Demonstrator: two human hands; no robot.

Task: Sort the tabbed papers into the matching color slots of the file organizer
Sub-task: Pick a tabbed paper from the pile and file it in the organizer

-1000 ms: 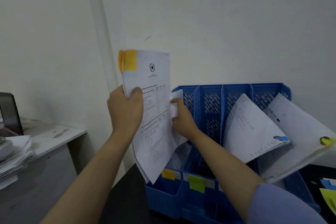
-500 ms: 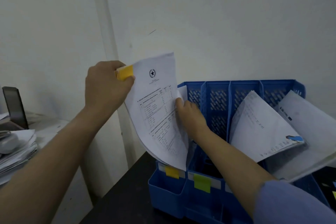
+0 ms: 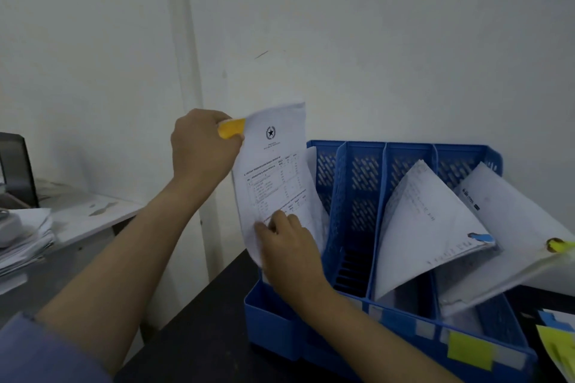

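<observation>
Papers [image 3: 273, 171] — white printed sheets, star emblem, orange tab [image 3: 231, 128] pinched by left hand [image 3: 202, 149]; right hand [image 3: 289, 246] grips lower edge, over blue organizer's [image 3: 357, 339] leftmost slot.

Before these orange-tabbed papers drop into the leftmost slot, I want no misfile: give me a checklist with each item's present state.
1. Left hand holds the orange tab corner of the papers: ok.
2. Right hand steadies the lower edge: ok.
3. Papers' bottom is over the leftmost slot of the file organizer: ok.
4. Slot's colour label matches orange: cannot tell, the right hand covers it.
5. Sheet already in that slot stays clear: cannot tell.
6. Blue-tabbed papers in the third slot lean away: ok.
</observation>
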